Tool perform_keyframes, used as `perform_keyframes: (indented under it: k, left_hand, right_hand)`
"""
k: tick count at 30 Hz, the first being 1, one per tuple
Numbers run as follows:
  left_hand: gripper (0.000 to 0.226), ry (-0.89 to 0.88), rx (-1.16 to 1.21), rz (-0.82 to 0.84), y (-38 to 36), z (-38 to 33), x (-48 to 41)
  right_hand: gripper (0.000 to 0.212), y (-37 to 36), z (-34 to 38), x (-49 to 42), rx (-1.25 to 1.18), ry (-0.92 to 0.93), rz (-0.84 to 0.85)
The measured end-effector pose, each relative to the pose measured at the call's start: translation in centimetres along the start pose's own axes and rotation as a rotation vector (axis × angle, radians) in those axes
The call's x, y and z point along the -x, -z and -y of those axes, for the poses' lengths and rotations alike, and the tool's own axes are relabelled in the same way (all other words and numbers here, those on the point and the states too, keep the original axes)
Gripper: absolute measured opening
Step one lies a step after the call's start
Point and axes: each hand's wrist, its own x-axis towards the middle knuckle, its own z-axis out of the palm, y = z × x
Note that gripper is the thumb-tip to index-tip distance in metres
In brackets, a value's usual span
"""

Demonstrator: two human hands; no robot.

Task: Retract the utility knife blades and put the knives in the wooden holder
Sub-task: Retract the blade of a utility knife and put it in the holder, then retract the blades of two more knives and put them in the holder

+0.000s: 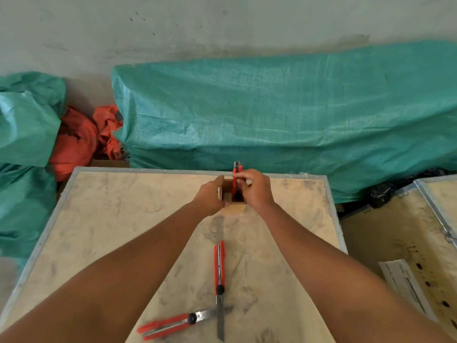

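Observation:
A small wooden holder (235, 209) stands near the far edge of the plywood table (111, 219). My left hand (210, 196) grips its left side. My right hand (254, 189) pinches a red utility knife (237, 170) held upright, its lower end inside the holder's opening. Two more red utility knives lie near me on the table with their blades extended. One knife (219, 263) points toward me. The other knife (170, 324) lies crosswise at the near edge. Their blades cross.
Big green tarp-covered bundles (284, 115) lie behind the table and at the left. Orange cloth (81, 139) is wedged between them. A second wooden crate (420, 243) with a metal rim stands at the right, with a white strip on it.

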Motion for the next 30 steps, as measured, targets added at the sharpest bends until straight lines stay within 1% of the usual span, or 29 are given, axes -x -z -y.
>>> perform_keyframes:
  k: [3, 9, 12, 14, 16, 20, 23, 27, 30]
  left_hand:
    - [0.091, -0.016, 0.055, -0.006, 0.0, 0.5, -0.2]
    - [0.093, -0.004, 0.151, -0.019, -0.1, 0.5, 0.4]
    - [0.095, 0.001, 0.175, -0.053, 0.1, 0.8, 1.7]
    - [0.091, 0.012, 0.196, -0.079, 0.0, 1.2, 3.1]
    - [0.086, 0.041, 0.22, -0.103, -0.2, 1.7, 4.9]
    - [0.073, 0.062, 0.26, -0.121, -1.2, 3.8, 9.3]
    - [0.068, 0.086, 0.307, -0.122, -2.4, 6.5, 13.2]
    - [0.058, 0.175, 0.303, -0.058, -5.5, 9.5, 18.1]
    - [0.06, 0.219, 0.264, -0.002, -9.0, 9.8, 20.4]
  right_hand:
    - [0.024, -0.6, -0.5, 0.3, 0.045, 0.047, -0.017]
    - [0.026, -0.6, -0.6, 1.6, 0.002, -0.01, -0.063]
    - [0.025, 0.2, -0.1, 3.2, -0.004, -0.019, -0.117]
    - [0.023, 0.4, 0.3, 5.0, -0.006, -0.001, -0.152]
    - [0.023, 0.2, 0.7, 7.3, 0.001, 0.009, -0.146]
    - [0.022, -1.2, 1.9, 13.2, 0.004, -0.015, -0.063]
    - [0.022, -2.8, 2.5, 17.4, -0.017, -0.048, 0.013]
    - [0.024, -4.3, 2.3, 20.9, 0.013, -0.23, 0.166]
    - [0.028, -5.1, 1.2, 21.9, 0.041, -0.329, 0.262]
